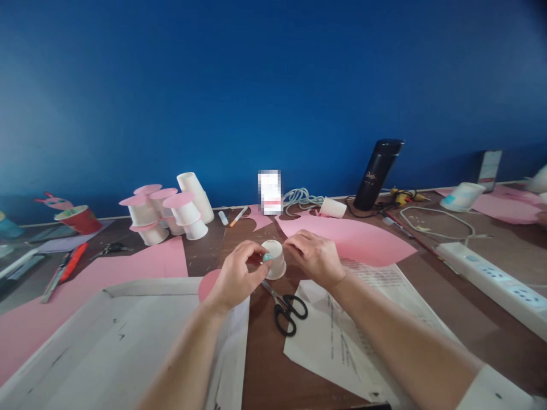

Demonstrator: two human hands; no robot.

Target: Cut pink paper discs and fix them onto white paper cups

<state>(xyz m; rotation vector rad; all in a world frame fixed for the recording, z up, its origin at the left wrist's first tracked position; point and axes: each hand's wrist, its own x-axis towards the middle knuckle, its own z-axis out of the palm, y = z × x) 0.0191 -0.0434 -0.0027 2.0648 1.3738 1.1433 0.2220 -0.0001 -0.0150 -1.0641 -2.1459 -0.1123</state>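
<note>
A small white paper cup (276, 263) stands upside down on the dark table between my hands. My left hand (243, 270) is at its left side, thumb and fingers closed on a small light-blue piece (267, 257) against the cup. Just right of the cup is my right hand (314, 256), its fingers bent together; what they hold, if anything, is too small to make out. Black-handled scissors (287, 310) lie in front of the cup, blades pointing toward it. A pink paper disc (209, 285) is partly hidden behind my left wrist.
Stacked cups with pink discs (164, 213) stand at the back left, near a red cup (81, 220). Cut pink paper (354, 239) lies behind my right hand. A black bottle (378, 173) and a white power strip (496, 282) are on the right. White sheets cover the front.
</note>
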